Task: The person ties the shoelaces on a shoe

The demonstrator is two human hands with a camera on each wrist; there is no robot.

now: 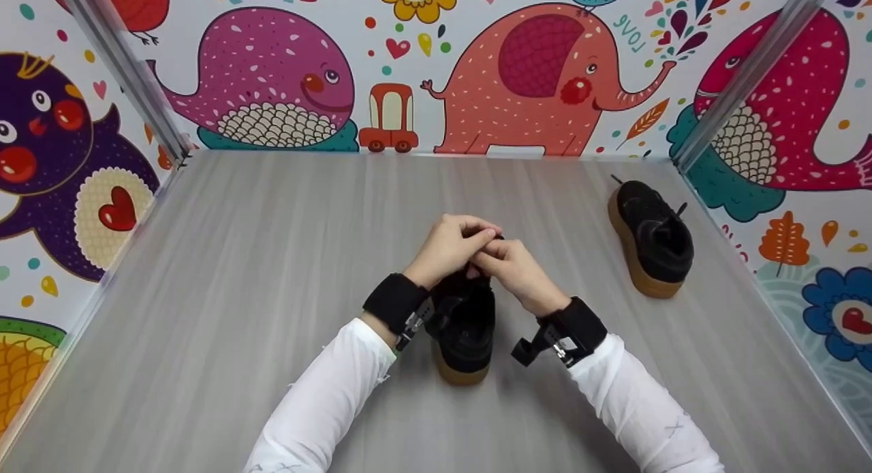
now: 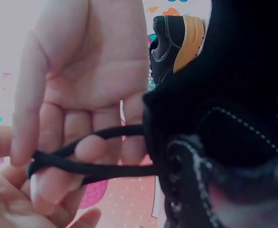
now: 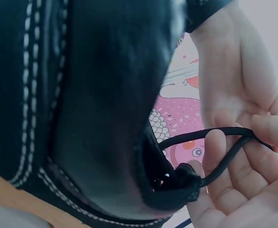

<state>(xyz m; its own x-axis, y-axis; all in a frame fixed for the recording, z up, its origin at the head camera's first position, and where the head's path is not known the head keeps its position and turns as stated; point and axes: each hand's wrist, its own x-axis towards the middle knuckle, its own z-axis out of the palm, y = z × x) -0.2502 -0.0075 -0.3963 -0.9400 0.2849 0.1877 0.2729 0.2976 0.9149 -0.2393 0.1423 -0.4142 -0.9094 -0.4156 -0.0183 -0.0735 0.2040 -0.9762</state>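
Note:
A black shoe [image 1: 466, 356] with a tan sole stands toe-away in the middle of the floor. My left hand [image 1: 451, 247] and right hand [image 1: 519, 274] meet over its front, hiding the toe and most of the lacing. Between them, black shoelaces [image 2: 115, 169] are drawn out from the eyelets and cross at the fingertips. The right hand [image 2: 96, 66] pinches the lace near the crossing with thumb and fingers. From the other side, the left hand [image 3: 241, 61] pinches the same laces [image 3: 189, 137], a fingertip lying between the two strands.
A matching black shoe [image 1: 650, 234] rests at the right, its lace ends sticking out. Cartoon-printed panels [image 1: 409, 57] wall in the grey wood-look surface [image 1: 238, 289] at the back and both sides, with metal posts [image 1: 122, 71] at the corners. Both wrists wear black straps [image 1: 395, 301].

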